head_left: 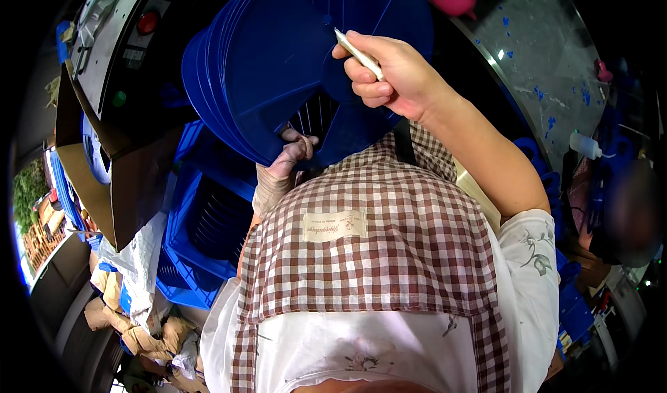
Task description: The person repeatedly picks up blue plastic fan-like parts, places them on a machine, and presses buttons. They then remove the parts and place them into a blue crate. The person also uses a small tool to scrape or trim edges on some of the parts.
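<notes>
A stack of round blue plastic discs (260, 53), with ribs and wedge-shaped openings, stands tilted in front of my body. My left hand (286, 158), in a pale glove, curls its fingers through an opening at the near lower edge and grips the nearest disc. My bare right hand (399, 73) is closed round a slim, pale, pointed tool (361, 56). Its tip points up and left, just over the disc's middle. Whether the tip touches the plastic I cannot tell.
Blue plastic crates (201, 212) sit at the left, beside an open cardboard box (128, 178). A machine panel with a red button (148, 23) is at the upper left. Blue scraps lie on a grey surface (528, 46) at the right, near a small white bottle (585, 145).
</notes>
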Available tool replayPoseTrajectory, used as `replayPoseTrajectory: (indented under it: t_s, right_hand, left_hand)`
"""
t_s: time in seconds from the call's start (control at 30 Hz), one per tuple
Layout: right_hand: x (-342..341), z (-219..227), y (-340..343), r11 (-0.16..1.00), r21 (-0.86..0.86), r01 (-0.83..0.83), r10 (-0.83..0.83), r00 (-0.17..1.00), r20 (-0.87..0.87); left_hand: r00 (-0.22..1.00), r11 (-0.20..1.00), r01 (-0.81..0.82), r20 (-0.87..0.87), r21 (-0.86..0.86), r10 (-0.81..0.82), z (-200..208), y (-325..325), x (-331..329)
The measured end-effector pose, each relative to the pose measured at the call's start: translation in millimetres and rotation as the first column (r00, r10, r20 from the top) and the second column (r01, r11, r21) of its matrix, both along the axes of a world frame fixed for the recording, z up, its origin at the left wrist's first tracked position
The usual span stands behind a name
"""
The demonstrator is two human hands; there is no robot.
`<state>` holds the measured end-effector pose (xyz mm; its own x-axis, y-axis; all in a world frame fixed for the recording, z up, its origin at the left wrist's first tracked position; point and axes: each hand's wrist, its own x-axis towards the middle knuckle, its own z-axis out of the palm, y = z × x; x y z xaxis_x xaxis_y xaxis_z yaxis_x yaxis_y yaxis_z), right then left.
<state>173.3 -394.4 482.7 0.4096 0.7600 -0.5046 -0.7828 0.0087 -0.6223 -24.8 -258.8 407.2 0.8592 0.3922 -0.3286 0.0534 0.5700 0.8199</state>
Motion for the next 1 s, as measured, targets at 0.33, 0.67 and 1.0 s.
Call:
replayPoseTrajectory:
  t_s: [0.33, 0.67, 1.0]
  right_hand:
    - [3, 7, -3, 0.996, -0.055, -0.066, 0.074, 0.984, 0.165]
    - [17, -20, -62, 0.904, 0.253, 0.345, -0.417, 0.843, 0.340]
    - [54, -98, -58, 0.736, -0.024, 0.677, -0.064, 0.105, 0.992]
  left_hand:
    - [0.992, 0.999, 0.028, 0.122, 0.036, -0.033, -20, 2, -6]
    - [0.987, 0.998, 0.062, 0.146, -0.011, -0.059, -22, 18, -2]
    - [0.991, 0.998, 0.043, 0.127, -0.040, -0.038, -19, 42, 11]
